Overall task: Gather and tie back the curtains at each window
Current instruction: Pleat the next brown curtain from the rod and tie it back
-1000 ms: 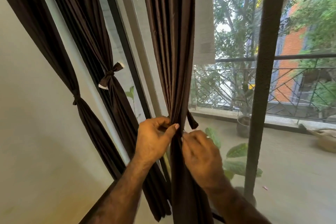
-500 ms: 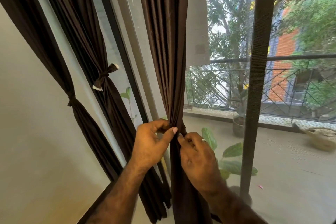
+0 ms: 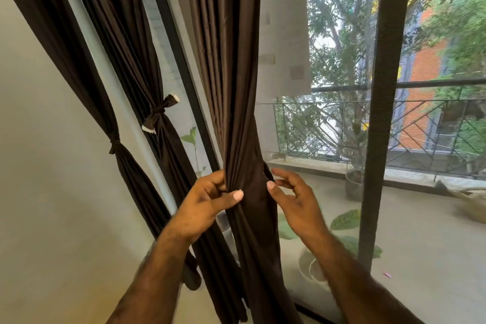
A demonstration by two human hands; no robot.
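Note:
A dark brown curtain hangs in front of me, bunched at waist height. My left hand grips the gathered folds from the left, thumb across the front. My right hand sits just right of the bunch with fingers loosely spread, thumb tip touching the fabric edge; a thin dark strip of the tie shows above its fingers. Two more brown curtains stand to the left, each tied: one with a bow-like knot, the other with a small knot.
A dark vertical window frame post stands to the right. Behind the glass are a balcony railing, potted plants and trees. A pale wall fills the left side.
My right hand has let go of the curtain and moved right, fingers opening. My left hand keeps its grip on the bunched folds. The view has shifted slightly.

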